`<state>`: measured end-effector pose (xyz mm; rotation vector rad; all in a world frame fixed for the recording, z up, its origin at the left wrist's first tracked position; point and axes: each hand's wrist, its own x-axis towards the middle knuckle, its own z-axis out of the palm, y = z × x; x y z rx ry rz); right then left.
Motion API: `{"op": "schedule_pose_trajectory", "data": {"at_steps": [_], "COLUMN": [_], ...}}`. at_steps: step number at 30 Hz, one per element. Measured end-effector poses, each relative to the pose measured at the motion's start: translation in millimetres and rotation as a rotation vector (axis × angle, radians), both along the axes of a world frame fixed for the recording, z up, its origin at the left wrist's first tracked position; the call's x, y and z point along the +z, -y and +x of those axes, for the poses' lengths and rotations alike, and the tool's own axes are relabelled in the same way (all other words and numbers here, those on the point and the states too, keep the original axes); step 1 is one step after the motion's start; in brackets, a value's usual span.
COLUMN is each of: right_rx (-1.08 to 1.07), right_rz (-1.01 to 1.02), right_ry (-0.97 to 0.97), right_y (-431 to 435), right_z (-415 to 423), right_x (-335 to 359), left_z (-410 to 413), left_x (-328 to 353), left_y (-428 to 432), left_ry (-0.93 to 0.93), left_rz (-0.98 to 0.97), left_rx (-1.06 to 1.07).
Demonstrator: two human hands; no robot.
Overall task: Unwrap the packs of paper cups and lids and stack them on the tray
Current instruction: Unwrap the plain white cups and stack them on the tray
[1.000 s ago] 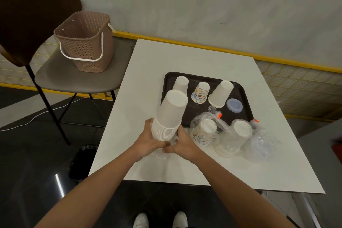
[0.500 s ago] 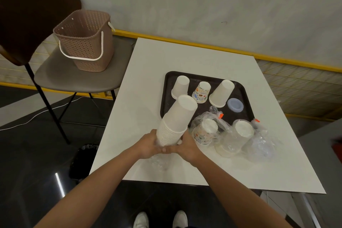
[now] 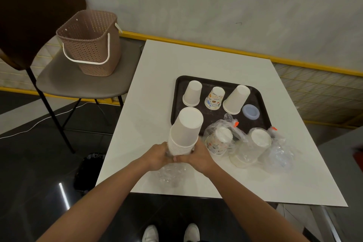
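A stack of white paper cups (image 3: pixel 185 130), upside down, is held at its rims by my left hand (image 3: pixel 157 156) and my right hand (image 3: pixel 198 156), just in front of the black tray (image 3: pixel 255 122). Clear wrapping (image 3: pixel 171 172) hangs under my hands. On the tray stand a white cup stack (image 3: pixel 193 93), a patterned cup (image 3: pixel 215 98), a tilted white cup stack (image 3: pixel 236 99) and a bluish lid (image 3: pixel 250 111). Still wrapped, a patterned cup pack (image 3: pixel 219 140) and a white cup pack (image 3: pixel 250 147) lie at the tray's near edge.
An empty clear plastic wrapper (image 3: pixel 280 153) lies right of the packs. A chair (image 3: pixel 78 84) with a pinkish woven basket (image 3: pixel 90 43) stands left of the white table (image 3: pixel 157 76). A dark bin bag (image 3: pixel 89 171) sits on the floor by the table's near left corner.
The stack of white cups has dropped lower and shifted right toward the tray's near left corner, with both hands staying on its rims. The loose wrapping now hangs below my hands.
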<state>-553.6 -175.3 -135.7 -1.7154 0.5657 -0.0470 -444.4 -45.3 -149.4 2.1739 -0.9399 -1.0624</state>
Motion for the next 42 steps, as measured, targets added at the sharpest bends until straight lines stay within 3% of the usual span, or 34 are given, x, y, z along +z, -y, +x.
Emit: {"op": "schedule_pose_trajectory", "data": {"at_steps": [8, 13, 23, 32, 42], "right_rx": [0.025, -0.082, -0.147, -0.176, -0.203], "right_rz": [0.039, -0.136, -0.222, -0.229, -0.242], "right_ry": [0.183, 0.307, 0.312, 0.291, 0.296], "right_y": [-8.8, -9.8, 2.2, 4.6, 5.7], "right_z": [5.8, 18.5, 23.0, 22.4, 21.5], "right_x": [47.5, 67.7, 72.0, 76.9, 82.6], "left_z": [8.0, 12.1, 19.5, 16.3, 9.8], "left_x": [-2.0, -12.0, 3.3, 8.5, 15.4], "left_y": [-9.8, -11.7, -5.4, -7.3, 0.5], "left_ry": [-0.049, -0.054, 0.210, 0.167, 0.321], "left_rz": [0.046, 0.075, 0.257, 0.194, 0.064], "left_rx": [0.068, 0.096, 0.032, 0.021, 0.180]}}
